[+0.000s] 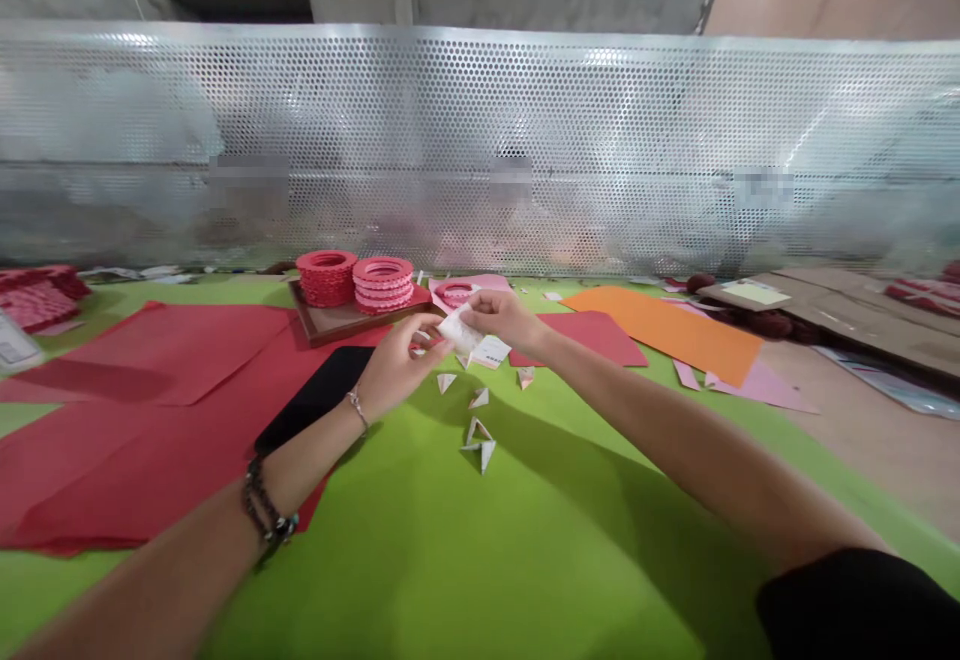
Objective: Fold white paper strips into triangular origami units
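Bare forearms are reaching in from the lower corners, the right one [660,420] emerging from a black sleeve [862,605], the left one [187,560] wearing a dark beaded bracelet [262,512]. Both hands are meeting over the green surface [420,550]. Left hand [401,365] is pinching the lower left side of a white paper slip [459,332] between thumb and fingers; right hand [504,318] is gripping its upper right side. The slip is thus lying directly between the hands, tilting above the surface, with left hand sitting slightly nearer the camera. A line from one grip to the other is running from lower left to upper right; which way the slip's long axis is pointing cannot be told, as fingers are covering its ends.

Just beyond its lower right side, a printed white slip [492,351] is resting flat. Small folded paper pieces [480,398] are lying scattered on the camera side of the hands. Leftward, a flat black object [315,395] is lying over red sheets [172,440], and farther back a brown tray [315,328] is carrying red rings [327,282] and pink rings [383,287] in stacks. Rightward, an orange sheet [667,328] is stretching out before a perforated metal screen [465,140].
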`<state>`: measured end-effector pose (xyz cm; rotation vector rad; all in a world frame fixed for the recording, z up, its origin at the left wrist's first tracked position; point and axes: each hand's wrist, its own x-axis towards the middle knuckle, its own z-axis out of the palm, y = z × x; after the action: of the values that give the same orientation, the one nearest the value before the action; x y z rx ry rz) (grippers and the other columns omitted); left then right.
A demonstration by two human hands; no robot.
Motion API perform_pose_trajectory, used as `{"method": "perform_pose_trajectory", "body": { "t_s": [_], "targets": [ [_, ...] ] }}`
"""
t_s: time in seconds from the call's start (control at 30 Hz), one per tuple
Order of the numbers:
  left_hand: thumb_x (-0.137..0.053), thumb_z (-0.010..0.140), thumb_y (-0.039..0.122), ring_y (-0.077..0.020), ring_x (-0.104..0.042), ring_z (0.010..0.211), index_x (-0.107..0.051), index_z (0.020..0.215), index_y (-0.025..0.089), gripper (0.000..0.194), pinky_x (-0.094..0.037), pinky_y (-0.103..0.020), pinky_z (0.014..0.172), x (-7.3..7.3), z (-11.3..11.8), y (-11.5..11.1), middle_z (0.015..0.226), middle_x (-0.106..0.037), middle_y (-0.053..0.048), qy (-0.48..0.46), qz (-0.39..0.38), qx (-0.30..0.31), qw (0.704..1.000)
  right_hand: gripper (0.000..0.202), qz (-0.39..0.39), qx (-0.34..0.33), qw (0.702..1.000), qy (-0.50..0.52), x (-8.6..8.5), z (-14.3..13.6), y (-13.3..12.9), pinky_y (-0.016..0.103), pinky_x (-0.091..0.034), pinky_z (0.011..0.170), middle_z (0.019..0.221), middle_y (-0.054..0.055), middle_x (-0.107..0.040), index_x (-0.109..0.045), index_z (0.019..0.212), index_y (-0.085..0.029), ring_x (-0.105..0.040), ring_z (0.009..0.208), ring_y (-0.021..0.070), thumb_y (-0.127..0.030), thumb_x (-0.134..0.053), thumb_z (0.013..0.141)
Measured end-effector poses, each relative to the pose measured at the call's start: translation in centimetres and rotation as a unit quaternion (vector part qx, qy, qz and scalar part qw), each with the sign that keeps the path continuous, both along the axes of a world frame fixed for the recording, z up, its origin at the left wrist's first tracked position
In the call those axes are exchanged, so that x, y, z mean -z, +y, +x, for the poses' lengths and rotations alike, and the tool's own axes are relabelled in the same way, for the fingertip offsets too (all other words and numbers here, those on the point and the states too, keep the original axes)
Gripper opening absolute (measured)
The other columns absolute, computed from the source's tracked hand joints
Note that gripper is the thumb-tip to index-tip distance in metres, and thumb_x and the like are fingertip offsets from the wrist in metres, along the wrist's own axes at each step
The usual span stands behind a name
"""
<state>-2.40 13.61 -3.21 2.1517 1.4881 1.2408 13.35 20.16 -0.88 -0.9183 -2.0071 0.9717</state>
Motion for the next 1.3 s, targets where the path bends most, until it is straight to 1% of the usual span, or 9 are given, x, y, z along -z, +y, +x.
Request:
{"method": "perform_pose_trajectory", "body": {
  "t_s": [0.1, 0.23, 0.4, 0.5, 0.6, 0.83, 1.03, 1.17, 1.3],
  "targets": [
    [-0.051, 0.07, 0.032, -0.0179, -0.048, 0.079, -0.052, 0.091, 0.014, 0.027, -0.04, -0.03, 0.072, -0.3, 0.3, -0.4, 0.09, -0.048, -0.006, -0.017, 0.019, -0.002, 1.0, 0.009, 0.003, 0.004, 1.0, 0.018, 0.2, 1.0, -2.3, 0.016, -0.033, 0.04, 0.053, -0.007, -0.045, -0.048, 0.07, -0.016, -0.043, 0.043, 0.0049, -0.02, -0.052, 0.077],
    [-0.047, 0.073, 0.032, -0.0147, -0.048, 0.07, -0.055, 0.07, 0.015, 0.019, -0.038, -0.025, 0.063, -0.5, 1.4, -1.4, 0.075, -0.052, -0.002, -0.015, -0.039, 0.085, 0.996, 0.008, 0.01, -0.001, 1.0, 0.021, 0.5, 3.2, -5.4, 0.017, -0.032, 0.036, 0.058, -0.004, -0.049, -0.046, 0.076, -0.017, -0.044, 0.044, 0.0063, -0.024, -0.048, 0.078],
    [-0.04, 0.078, 0.033, -0.0087, -0.042, 0.05, -0.056, 0.071, 0.013, 0.026, -0.033, -0.019, 0.047, -0.1, 2.8, -2.5, 0.056, -0.047, 0.003, -0.014, -0.145, 0.176, 0.973, 0.036, 0.099, -0.073, 0.992, 0.01, 0.7, 6.2, -8.1, 0.024, -0.046, 0.063, 0.086, 0.003, -0.055, -0.035, 0.115, -0.019, -0.054, 0.074, 0.0112, -0.02, -0.046, 0.081],
    [-0.042, 0.078, 0.035, -0.0067, -0.035, 0.046, -0.057, 0.078, 0.013, 0.027, -0.027, -0.018, 0.043, 0.0, 2.8, -2.7, 0.055, -0.043, 0.005, -0.039, -0.215, 0.21, 0.953, 0.044, 0.22, -0.168, 0.958, -0.081, 0.2, 7.2, -8.7, 0.028, -0.041, 0.081, 0.105, 0.006, -0.053, -0.039, 0.116, -0.02, -0.051, 0.094, 0.0145, -0.022, -0.056, 0.076],
    [-0.042, 0.078, 0.036, -0.0061, -0.028, 0.045, -0.055, 0.08, 0.013, 0.027, -0.022, -0.018, 0.043, -0.2, 2.6, -2.8, 0.053, -0.035, 0.006, -0.079, -0.283, 0.231, 0.927, 0.043, 0.241, -0.196, 0.937, -0.16, -0.3, 7.4, -9.0, 0.026, -0.042, 0.08, 0.105, 0.006, -0.055, -0.046, 0.112, -0.02, -0.052, 0.093, 0.015, -0.026, -0.061, 0.073],
    [-0.045, 0.079, 0.031, -0.0061, -0.029, 0.048, -0.055, 0.074, 0.013, 0.022, -0.021, -0.018, 0.044, -1.1, 2.8, -3.5, 0.055, -0.036, 0.006, -0.085, -0.329, 0.25, 0.907, 0.028, 0.195, -0.134, 0.964, -0.124, -0.1, 8.2, -9.9, 0.02, -0.044, 0.066, 0.088, 0.003, -0.062, -0.056, 0.097, -0.019, -0.057, 0.076, 0.0108, -0.006, -0.053, 0.073],
    [-0.048, 0.078, 0.028, -0.0067, -0.038, 0.053, -0.059, 0.068, 0.013, 0.021, -0.029, -0.018, 0.05, -1.1, 3.7, -4.4, 0.058, -0.044, 0.004, -0.089, -0.333, 0.261, 0.901, 0.004, 0.097, -0.157, 0.983, -0.011, 0.4, 8.3, -10.4, 0.022, -0.045, 0.06, 0.074, 0.003, -0.063, -0.063, 0.075, -0.015, -0.057, 0.066, 0.0108, -0.017, -0.059, 0.073],
    [-0.052, 0.075, 0.024, -0.0092, -0.046, 0.064, -0.061, 0.072, 0.014, 0.014, -0.036, -0.018, 0.057, -0.9, 4.4, -5.2, 0.069, -0.051, 0.002, -0.064, -0.271, 0.224, 0.934, 0.008, 0.004, -0.093, 0.996, -0.004, 0.9, 7.9, -10.5, 0.025, -0.047, 0.064, 0.074, 0.003, -0.062, -0.061, 0.075, -0.015, -0.058, 0.069, 0.0122, -0.022, -0.057, 0.075],
    [-0.048, 0.078, 0.031, -0.006, -0.042, 0.047, -0.059, 0.079, 0.015, 0.019, -0.032, -0.015, 0.04, -0.7, 4.8, -6.2, 0.069, -0.05, 0.001, -0.066, -0.228, 0.174, 0.956, 0.012, -0.027, -0.037, 0.999, -0.001, 1.2, 7.4, -10.8, 0.025, -0.047, 0.06, 0.07, 0.002, -0.061, -0.058, 0.069, -0.014, -0.056, 0.065, 0.0118, -0.024, -0.056, 0.075]
  ]
}}
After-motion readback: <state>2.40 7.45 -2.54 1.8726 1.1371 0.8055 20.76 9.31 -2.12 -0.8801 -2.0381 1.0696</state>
